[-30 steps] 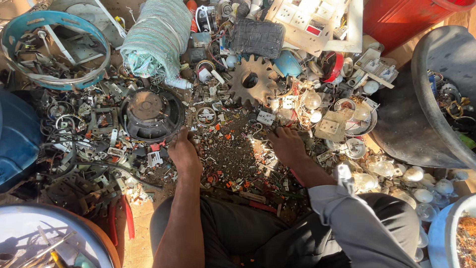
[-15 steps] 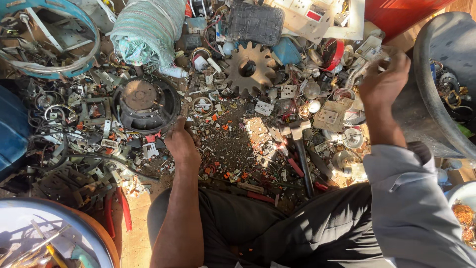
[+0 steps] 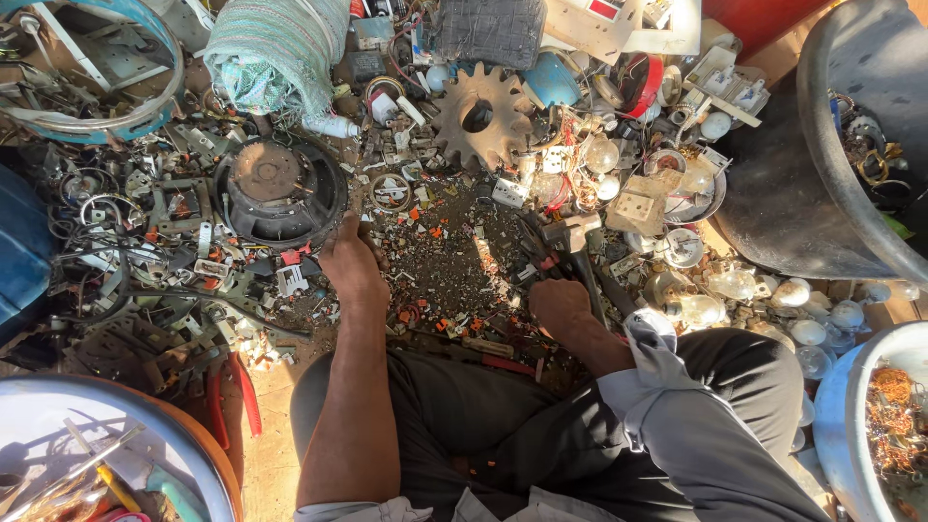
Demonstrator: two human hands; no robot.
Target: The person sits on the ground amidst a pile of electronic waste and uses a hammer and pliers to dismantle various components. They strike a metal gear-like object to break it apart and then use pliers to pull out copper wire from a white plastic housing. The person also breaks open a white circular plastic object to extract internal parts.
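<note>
The right hand [image 3: 559, 302] is closed around the dark handle of a hammer [image 3: 572, 253], whose head lies just above the knuckles, pointing away from the person among bulb bases and white plastic fragments; the grip looks full, thumb and fingers wrapped round, though the sun glare there makes the fingertips hard to make out. The left hand [image 3: 350, 269] lies flat and half open on the ground, fingers stretched toward the rim of a round black speaker frame [image 3: 280, 190], touching or nearly touching it, with nothing clasped in it. Between the two hands is a patch of fine crushed debris [image 3: 445, 261] (glass grit, orange and white chips), which suggests that a fair amount of breaking has already been done on this spot. Much is left, by the look of it: whole glass bulbs [image 3: 735, 285] lie unbroken to the right of the hammer, more pale bulbs [image 3: 822, 319] rest beside the person's knee, and a large rusty gear [image 3: 480, 116] sits untouched beyond the debris. Farther out, a blue tub of copper wire [image 3: 894, 425] at lower right holds sorted material, a dark basin [image 3: 851, 155] at upper right holds a few pieces, and a blue-rimmed tub [image 3: 87, 68] at upper left is piled with metal scrap.
</note>
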